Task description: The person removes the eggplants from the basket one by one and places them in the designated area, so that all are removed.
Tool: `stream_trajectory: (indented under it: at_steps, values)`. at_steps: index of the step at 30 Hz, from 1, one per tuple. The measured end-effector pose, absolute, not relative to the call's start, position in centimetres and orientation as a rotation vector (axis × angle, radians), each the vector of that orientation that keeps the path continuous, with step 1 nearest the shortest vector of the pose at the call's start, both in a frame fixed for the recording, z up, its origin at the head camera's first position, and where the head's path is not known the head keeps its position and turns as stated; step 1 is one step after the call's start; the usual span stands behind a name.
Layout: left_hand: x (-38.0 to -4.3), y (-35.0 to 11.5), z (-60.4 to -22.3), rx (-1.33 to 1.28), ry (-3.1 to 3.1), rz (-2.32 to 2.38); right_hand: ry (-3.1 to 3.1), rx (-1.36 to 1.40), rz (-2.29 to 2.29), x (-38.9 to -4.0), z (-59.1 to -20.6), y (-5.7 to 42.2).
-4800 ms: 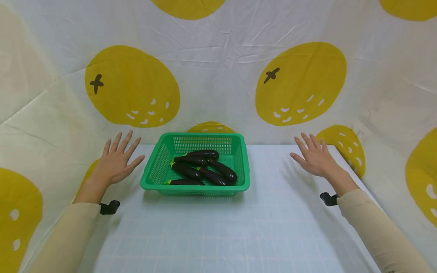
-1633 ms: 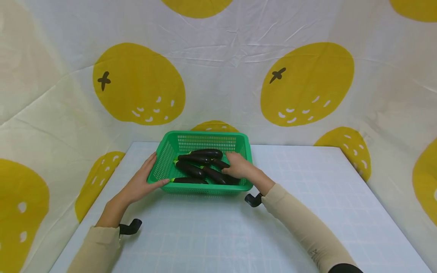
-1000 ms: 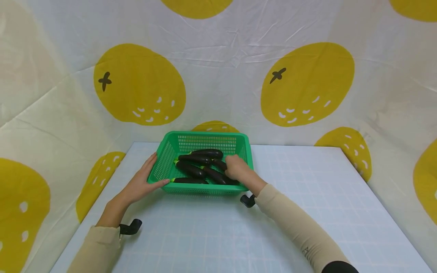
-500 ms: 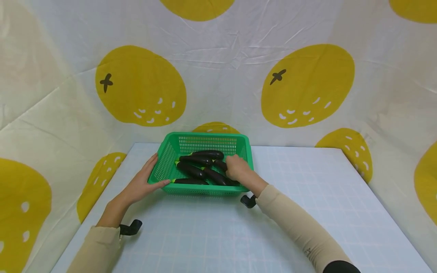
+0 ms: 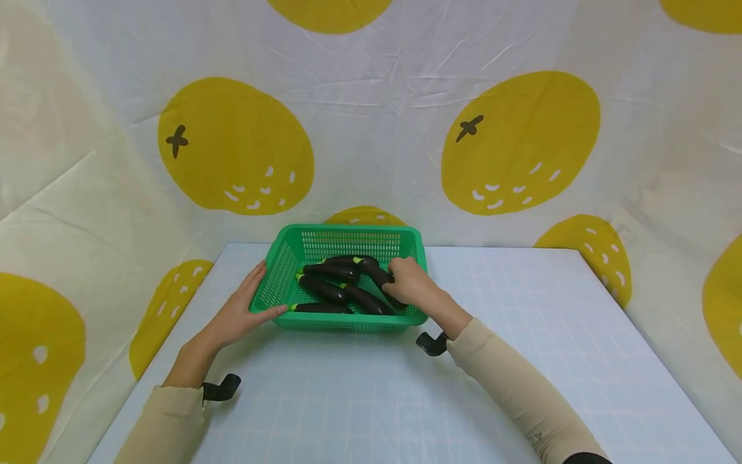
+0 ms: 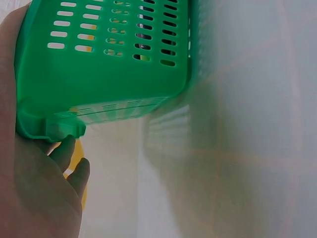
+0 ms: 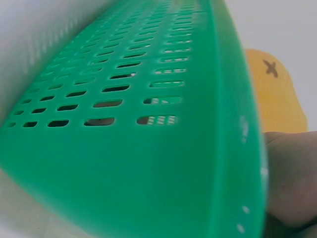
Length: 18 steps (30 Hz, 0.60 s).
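Dark eggplant (image 5: 378,276) at three o'clock inside green basket (image 5: 348,321), right grip (image 5: 413,283) clamped round it! Five more eggplants (image 5: 322,290) lie alongside. Left grip (image 5: 236,314) at eight, digits apart, touches basket rim. Pale tabletop (image 5: 348,399) underneath; yellow-patterned cloth (image 5: 382,154) at twelve.

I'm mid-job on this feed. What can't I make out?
Head view: part of the eggplant gripped by the right hand, hidden behind that hand.
Head view: underside of the front eggplant, behind the front rim of the green basket.
Head view: print on the right sleeve, too small to read.
Left wrist view: part of the left hand, cut off by the left edge.
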<state>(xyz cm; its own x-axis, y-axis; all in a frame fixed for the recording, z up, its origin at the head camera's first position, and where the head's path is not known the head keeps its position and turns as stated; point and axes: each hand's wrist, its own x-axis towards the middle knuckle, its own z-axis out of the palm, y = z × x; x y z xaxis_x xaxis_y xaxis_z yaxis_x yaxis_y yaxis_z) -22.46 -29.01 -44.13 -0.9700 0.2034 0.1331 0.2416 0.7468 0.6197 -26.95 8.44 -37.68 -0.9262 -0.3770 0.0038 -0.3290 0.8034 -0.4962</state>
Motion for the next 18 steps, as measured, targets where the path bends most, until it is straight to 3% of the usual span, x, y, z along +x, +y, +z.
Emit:
stream_trajectory:
  at_steps: [18]
  values:
    - [-22.5, -28.9, -44.3, -0.352, -2.883, -1.045, 2.764, -0.637, -1.29, -26.6, -37.2, 11.8]
